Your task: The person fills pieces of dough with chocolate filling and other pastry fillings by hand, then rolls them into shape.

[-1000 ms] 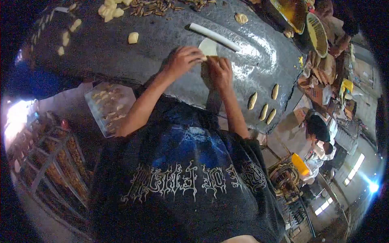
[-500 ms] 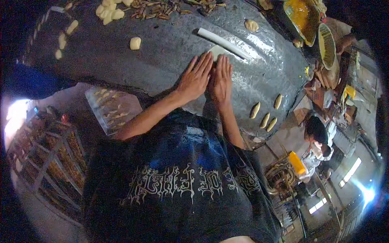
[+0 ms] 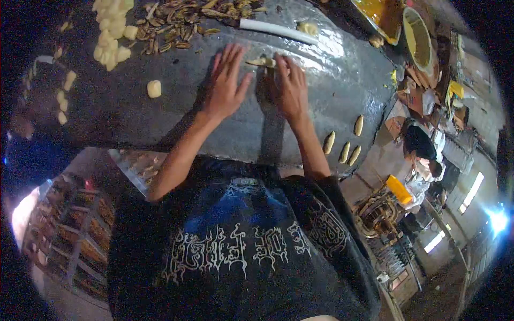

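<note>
A partly rolled piece of dough [image 3: 261, 62] lies on the dark worktop [image 3: 176, 120] between my two hands. My left hand [image 3: 227, 88] hovers or rests just left of it, fingers stretched and thumb apart, holding nothing. At the dough's right end is my right hand [image 3: 292, 88]; its fingers are extended and its fingertips seem to touch the dough. Behind them lies a white rod [image 3: 278, 31], with a pressed dough piece [image 3: 307, 28] beside its right end. A single dough ball [image 3: 154, 89] sits to the left.
Dough balls [image 3: 111, 40] and brown banana-like strips [image 3: 174, 27] lie heaped at the back left. Several shaped rolls [image 3: 344, 152] sit at the right. A pan of orange filling [image 3: 379, 18] and an oval bowl [image 3: 417, 40] stand beyond. Other people [image 3: 420, 142] are at the right.
My hands have moved apart, the left one further left. The dough that was flat under my fingertips is now partly rolled up. The camera view has shifted.
</note>
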{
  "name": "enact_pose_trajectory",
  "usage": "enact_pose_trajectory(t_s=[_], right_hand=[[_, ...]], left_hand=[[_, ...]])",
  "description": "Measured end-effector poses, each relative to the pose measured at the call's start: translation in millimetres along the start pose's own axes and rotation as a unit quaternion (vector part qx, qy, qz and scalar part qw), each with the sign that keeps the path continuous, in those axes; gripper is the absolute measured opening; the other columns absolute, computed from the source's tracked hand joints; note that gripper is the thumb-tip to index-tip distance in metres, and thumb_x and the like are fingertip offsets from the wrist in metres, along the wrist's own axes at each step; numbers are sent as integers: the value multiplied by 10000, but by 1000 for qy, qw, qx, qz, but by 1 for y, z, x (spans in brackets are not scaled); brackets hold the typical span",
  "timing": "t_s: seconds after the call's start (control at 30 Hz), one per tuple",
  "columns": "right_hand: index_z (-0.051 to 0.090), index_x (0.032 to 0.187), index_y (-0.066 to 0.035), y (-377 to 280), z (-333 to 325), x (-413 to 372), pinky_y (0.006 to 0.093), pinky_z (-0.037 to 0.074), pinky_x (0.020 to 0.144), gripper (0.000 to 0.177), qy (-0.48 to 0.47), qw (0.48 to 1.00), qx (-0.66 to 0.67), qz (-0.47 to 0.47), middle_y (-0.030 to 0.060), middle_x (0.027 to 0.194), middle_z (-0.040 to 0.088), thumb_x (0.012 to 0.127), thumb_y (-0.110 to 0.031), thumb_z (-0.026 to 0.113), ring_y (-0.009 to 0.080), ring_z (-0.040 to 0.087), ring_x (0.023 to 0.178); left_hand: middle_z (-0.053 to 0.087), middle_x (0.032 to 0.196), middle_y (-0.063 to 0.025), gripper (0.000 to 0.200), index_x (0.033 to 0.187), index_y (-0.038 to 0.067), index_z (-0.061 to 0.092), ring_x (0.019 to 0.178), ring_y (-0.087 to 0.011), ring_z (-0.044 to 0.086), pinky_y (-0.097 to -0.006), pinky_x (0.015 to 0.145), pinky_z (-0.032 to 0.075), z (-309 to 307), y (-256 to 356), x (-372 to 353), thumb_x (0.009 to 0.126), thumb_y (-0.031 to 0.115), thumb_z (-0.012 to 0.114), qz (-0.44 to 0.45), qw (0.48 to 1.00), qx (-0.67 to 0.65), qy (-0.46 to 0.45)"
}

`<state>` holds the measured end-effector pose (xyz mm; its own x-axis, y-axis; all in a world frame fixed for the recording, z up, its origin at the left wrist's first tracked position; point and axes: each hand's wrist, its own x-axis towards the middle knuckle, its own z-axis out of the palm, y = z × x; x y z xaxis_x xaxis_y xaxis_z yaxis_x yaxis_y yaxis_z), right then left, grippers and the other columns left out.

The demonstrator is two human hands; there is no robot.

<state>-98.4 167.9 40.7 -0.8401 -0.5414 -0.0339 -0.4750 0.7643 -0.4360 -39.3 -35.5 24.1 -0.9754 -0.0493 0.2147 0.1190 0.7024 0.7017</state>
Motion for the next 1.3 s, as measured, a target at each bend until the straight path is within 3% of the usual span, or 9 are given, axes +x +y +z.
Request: enact_pose_trajectory(t_s=[0.17, 0.3, 0.5, 0.6, 0.8, 0.83, 1.0, 1.17, 1.3], right_hand=[[682, 1065, -7, 30, -9, 8, 418, 546, 720, 228, 60, 993, 86, -61, 188, 937, 683, 917, -181, 676, 363, 670, 796], [747, 917, -21, 65, -37, -33, 331, 492, 636, 321, -188, 940, 257, 122, 53, 766, 706, 937, -337, 696, 157, 625, 675], [732, 1046, 19, 76, -120, -127, 290, 478, 620, 343, 184, 898, 329, 228, 26, 812, 705, 959, -311, 701, 100, 616, 703], [709, 974, 12, 80, -135, -154, 345, 499, 616, 281, 408, 895, 79, 161, 123, 796, 692, 935, -266, 710, 230, 652, 660], [677, 954, -34, 98, -64, -211, 503, 528, 764, 349, 154, 901, -188, 360, 186, 894, 662, 886, -375, 708, 398, 659, 876], [685, 1059, 1, 113, -49, -227, 486, 529, 802, 391, 241, 920, -240, 196, 223, 1013, 661, 914, -362, 685, 401, 643, 955], [625, 1275, -26, 15, -43, -164, 441, 519, 812, 395, 292, 917, -17, 270, 233, 1151, 635, 949, -245, 662, 353, 631, 922], [617, 1317, -39, -95, -9, -55, 345, 530, 766, 386, 88, 977, 189, 45, 145, 1150, 677, 955, -153, 686, 240, 658, 850], [599, 1358, -26, -164, 18, 27, 337, 542, 832, 439, -84, 905, 412, 70, 165, 1113, 714, 964, -196, 697, 197, 692, 900]], left_hand=[[395, 1557, -237, 521, 1461, -4, 450, 1464, -417, 339, -496, 1209, 258, -18, 11, -57, 1002, 203, 582, -62, 997, 50, 10], [426, 1532, -259, 497, 1437, 22, 489, 1451, -428, 366, -496, 1185, 302, -24, 16, -106, 992, 204, 612, -110, 988, 71, 78], [444, 1513, -259, 490, 1393, 15, 515, 1431, -431, 392, -475, 1176, 329, -47, -3, -152, 958, 188, 662, -159, 966, 125, 158], [478, 1476, -250, 504, 1365, -10, 521, 1399, -422, 432, -477, 1168, 339, -64, -35, -148, 925, 164, 694, -120, 963, 156, 184], [671, 1127, -201, 507, 1243, -18, 609, 1080, -370, 624, -445, 952, 485, -84, -80, -116, 818, 178, 806, -147, 946, 205, 205], [669, 1088, -202, 486, 1196, -28, 610, 1049, -359, 633, -431, 908, 505, -89, -99, -113, 810, 184, 817, -122, 949, 208, 202], [678, 991, -172, 364, 1133, -3, 632, 861, -300, 682, -391, 785, 536, -113, -94, -97, 857, 175, 789, -253, 929, 156, 219], [733, 939, -102, 243, 1091, 3, 697, 841, -159, 682, -321, 729, 531, -136, -88, -85, 953, 203, 714, -377, 905, -115, 163], [739, 1107, -83, 339, 1228, 54, 683, 917, -164, 688, -312, 793, 543, -130, -50, -69, 913, 164, 744, -252, 950, -166, 79]])
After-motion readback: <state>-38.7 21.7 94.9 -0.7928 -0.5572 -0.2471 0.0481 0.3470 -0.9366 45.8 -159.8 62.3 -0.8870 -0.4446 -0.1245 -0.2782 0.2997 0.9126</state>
